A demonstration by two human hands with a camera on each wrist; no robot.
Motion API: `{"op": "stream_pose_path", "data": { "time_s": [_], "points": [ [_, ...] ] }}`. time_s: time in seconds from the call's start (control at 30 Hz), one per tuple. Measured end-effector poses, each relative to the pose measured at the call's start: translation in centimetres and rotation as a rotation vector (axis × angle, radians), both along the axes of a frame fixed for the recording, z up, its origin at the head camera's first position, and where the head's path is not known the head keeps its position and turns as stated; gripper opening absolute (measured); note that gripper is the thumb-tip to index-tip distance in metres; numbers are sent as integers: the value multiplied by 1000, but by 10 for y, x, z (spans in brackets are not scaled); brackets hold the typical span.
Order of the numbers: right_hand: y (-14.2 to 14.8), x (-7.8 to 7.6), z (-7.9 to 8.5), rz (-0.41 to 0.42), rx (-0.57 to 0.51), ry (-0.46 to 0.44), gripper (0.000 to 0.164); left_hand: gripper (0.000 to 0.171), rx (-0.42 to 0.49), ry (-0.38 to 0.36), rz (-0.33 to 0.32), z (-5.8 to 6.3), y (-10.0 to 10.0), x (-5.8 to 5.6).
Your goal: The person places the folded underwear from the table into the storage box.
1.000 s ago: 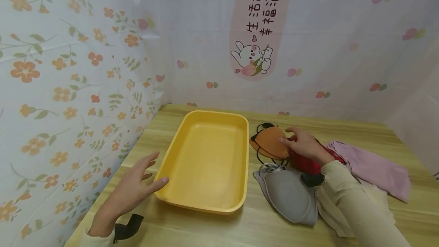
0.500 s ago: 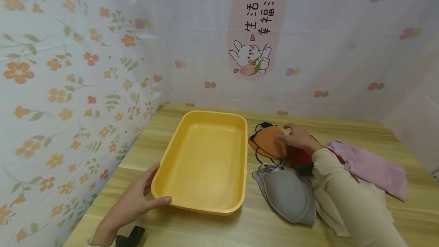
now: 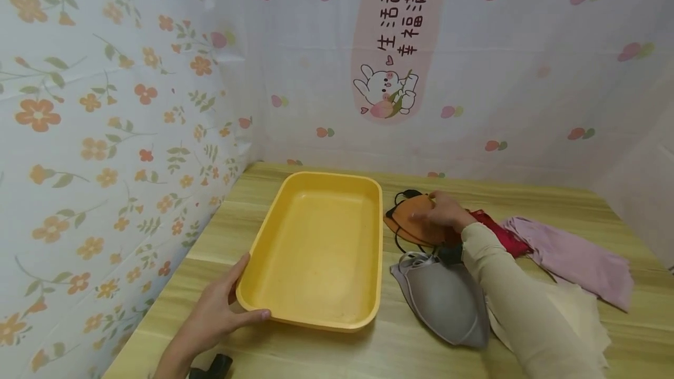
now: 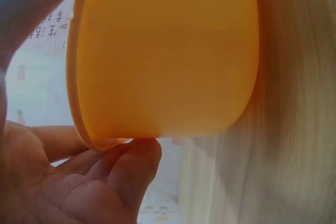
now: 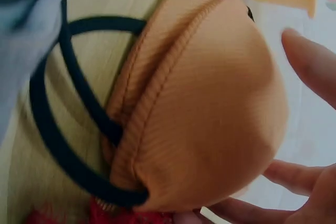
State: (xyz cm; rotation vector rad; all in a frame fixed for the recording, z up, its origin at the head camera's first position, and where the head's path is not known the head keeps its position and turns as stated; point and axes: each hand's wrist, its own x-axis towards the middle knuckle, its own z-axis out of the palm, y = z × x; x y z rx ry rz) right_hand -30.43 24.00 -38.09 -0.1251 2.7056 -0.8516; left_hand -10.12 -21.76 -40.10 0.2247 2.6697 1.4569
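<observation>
At the near left corner of the yellow plastic tray (image 3: 316, 250), my left hand (image 3: 216, 312) holds on, thumb along the front wall and fingers bent against the left wall. The left wrist view shows the tray's outer wall (image 4: 168, 56) between thumb and fingers. An orange bra (image 5: 205, 114) with black straps lies folded, cups stacked, to the right of the tray. Over its right side is my right hand (image 3: 444, 213), fingers spread around the cup. In the right wrist view the thumb (image 5: 312, 64) stands apart from the cup, while other fingertips reach its lower edge.
A grey bra (image 3: 447, 303) lies just in front of the orange one. Right of them are a red lace garment (image 3: 505, 235), a folded pink garment (image 3: 579, 265) and a cream one (image 3: 581, 314), partly under the right sleeve. Printed curtains (image 3: 295, 75) border the table.
My left hand has come in from the left and taken hold of the tray's near corner. My right hand has moved left, farther over the orange bra, uncovering more of the red garment.
</observation>
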Motion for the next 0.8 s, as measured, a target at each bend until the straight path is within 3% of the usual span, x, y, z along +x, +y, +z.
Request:
{"op": "stream_pose_path", "data": {
  "time_s": [0.27, 0.57, 0.8],
  "points": [
    [-8, 1, -1, -13, 60, 22, 95, 114, -7, 6, 1, -2, 2, 3],
    [-11, -3, -6, -82, 47, 28, 99, 114, -14, 11, -5, 0, 1, 2],
    [-11, -7, -8, -145, -21, -25, 108, 114, 1, 17, -1, -4, 0, 1]
  ]
}}
